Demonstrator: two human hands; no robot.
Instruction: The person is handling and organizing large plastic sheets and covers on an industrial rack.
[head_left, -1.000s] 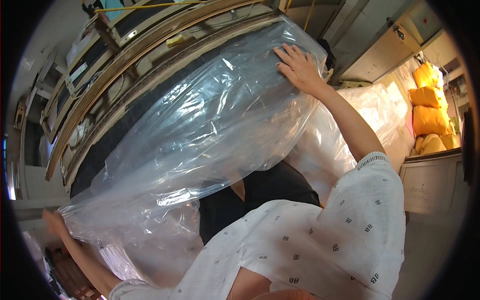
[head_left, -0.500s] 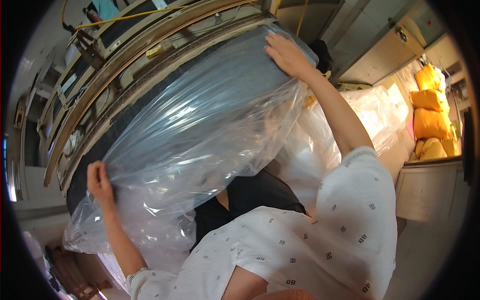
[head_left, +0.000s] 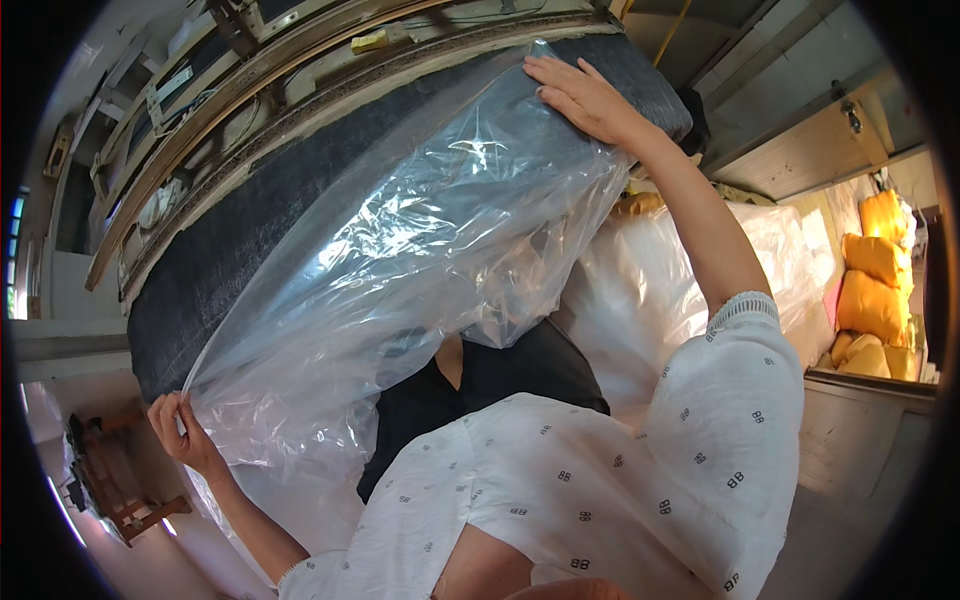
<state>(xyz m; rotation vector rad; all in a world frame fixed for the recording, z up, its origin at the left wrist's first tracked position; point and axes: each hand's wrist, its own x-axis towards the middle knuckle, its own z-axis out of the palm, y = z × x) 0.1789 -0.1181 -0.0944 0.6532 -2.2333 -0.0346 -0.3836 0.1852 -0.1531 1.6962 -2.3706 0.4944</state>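
Observation:
A large sheet of clear plastic film (head_left: pixel 400 240) lies slantwise over a dark padded work surface (head_left: pixel 240 220) and hangs off its near side. My left hand (head_left: pixel 185 435) pinches the film's near-left corner between thumb and fingers, just off the surface's left end. At the far right, my right hand (head_left: pixel 585 98) rests flat on the film with its fingers stretched out. The film is wrinkled and shiny, with a fairly straight edge running between the two hands. Its near part drapes in loose folds over my lap.
Behind the work surface runs a long machine frame (head_left: pixel 240 95) with rails and a small yellow block (head_left: pixel 370 42). More clear plastic (head_left: pixel 660 270) is heaped at my right. Yellow packs (head_left: pixel 875 290) are stacked on a cabinet (head_left: pixel 860 420) farther right. A brown wooden stool (head_left: pixel 125 480) stands at lower left.
The film's far edge has come toward me, baring more of the dark surface. My left hand has moved down and left with the corner. My right hand has shifted slightly right in view.

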